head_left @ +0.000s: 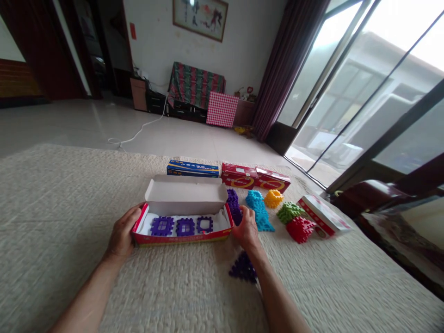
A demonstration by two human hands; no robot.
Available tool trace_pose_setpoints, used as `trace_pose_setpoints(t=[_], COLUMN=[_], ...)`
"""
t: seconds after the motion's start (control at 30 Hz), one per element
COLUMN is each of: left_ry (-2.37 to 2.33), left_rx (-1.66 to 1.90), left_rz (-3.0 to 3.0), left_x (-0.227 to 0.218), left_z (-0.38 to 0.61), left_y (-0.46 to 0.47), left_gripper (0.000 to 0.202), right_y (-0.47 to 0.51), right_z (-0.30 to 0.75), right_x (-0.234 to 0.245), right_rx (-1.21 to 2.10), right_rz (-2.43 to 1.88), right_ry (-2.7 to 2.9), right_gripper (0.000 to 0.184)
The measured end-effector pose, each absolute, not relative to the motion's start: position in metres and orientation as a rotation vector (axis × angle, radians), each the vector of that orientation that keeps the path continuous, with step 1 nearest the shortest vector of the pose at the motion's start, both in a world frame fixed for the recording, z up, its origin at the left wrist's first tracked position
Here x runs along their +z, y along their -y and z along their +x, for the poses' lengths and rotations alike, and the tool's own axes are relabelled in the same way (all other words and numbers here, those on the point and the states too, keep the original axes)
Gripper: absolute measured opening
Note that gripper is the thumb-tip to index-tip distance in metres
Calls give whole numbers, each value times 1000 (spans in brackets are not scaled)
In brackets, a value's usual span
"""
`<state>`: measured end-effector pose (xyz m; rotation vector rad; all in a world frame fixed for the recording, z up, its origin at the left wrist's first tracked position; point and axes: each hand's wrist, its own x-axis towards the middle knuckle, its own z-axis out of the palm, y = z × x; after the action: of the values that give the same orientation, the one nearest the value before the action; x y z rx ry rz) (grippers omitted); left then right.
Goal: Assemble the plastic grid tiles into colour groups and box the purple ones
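An open red and white box [183, 237] lies in front of me on a beige textured cover, its lid flipped up behind. Three purple interlocking tiles [185, 226] lie flat inside it. My left hand [122, 234] rests against the box's left end, fingers curled on its corner. My right hand [247, 227] is at the box's right end, fingers bent, touching a stack of purple tiles [234, 206]. A purple tile piece [243, 268] lies under my right forearm.
Right of the box lie blue tiles [259, 210], an orange cube [274, 198], a green one [289, 212] and a red one [300, 229]. A blue box [193, 169], a red box [255, 177] and another red-edged box [324, 215] lie around them. Glass doors stand at right.
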<state>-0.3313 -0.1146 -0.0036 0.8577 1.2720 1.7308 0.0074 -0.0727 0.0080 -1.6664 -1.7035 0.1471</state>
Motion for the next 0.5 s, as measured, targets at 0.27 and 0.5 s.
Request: trace_pose_setpoints(t=[0.27,0.5], left_ry=[-1267,-1265], left_rx=[1732,1736], left_rz=[878,849], left_x=[-7,-6], left_z=[-334,-332], left_y=[112,113], left_gripper=[51,49], right_y=[81,95], right_z=[36,52], right_x=[25,32], right_rx=[293,398], right_rz=[-1838,-1753], right_ry=[1916,2145], right_gripper=[45,54])
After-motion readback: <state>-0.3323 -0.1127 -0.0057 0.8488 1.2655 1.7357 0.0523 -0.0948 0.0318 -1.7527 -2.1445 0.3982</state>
